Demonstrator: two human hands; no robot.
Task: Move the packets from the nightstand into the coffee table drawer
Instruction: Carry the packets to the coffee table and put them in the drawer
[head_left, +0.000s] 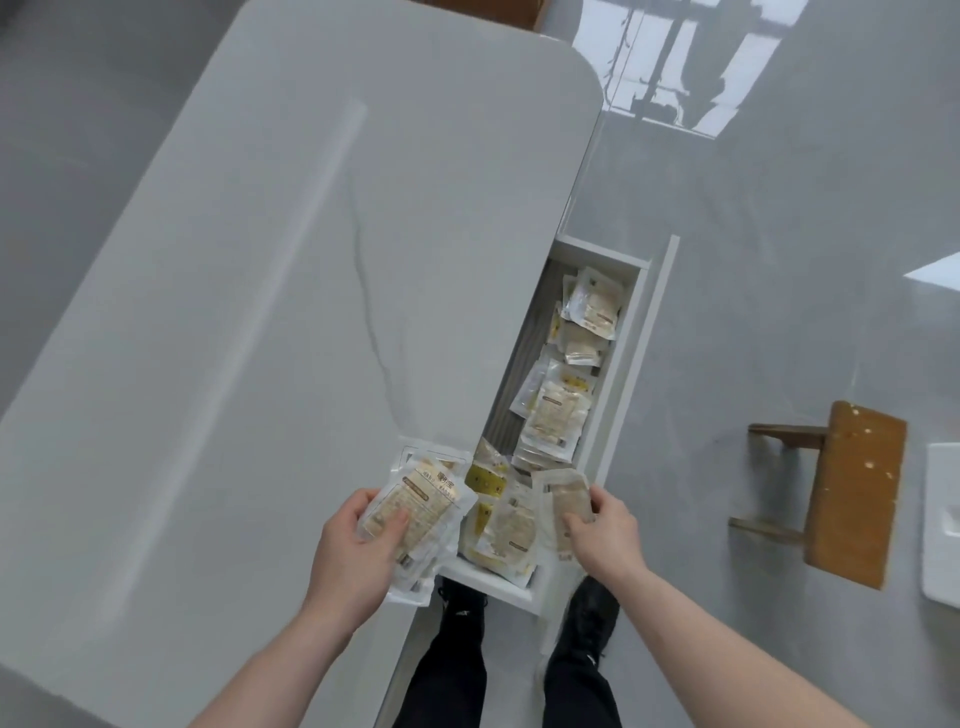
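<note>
The white coffee table drawer (636, 332) stands pulled out along the table's right side, with several clear and yellow packets (558, 410) lying inside it. My left hand (353, 556) grips a stack of packets (415, 512) above the table's near corner, beside the drawer's near end. My right hand (605, 530) holds a single clear packet (563, 499) over the drawer's near right corner. More packets (501, 530) lie in the drawer between my two hands.
The grey coffee table top (270, 291) fills the left of the view. A small wooden stool (852, 493) stands on the glossy floor to the right, next to a white object (943, 525) at the frame edge. My black shoes (587, 618) are beneath the drawer's end.
</note>
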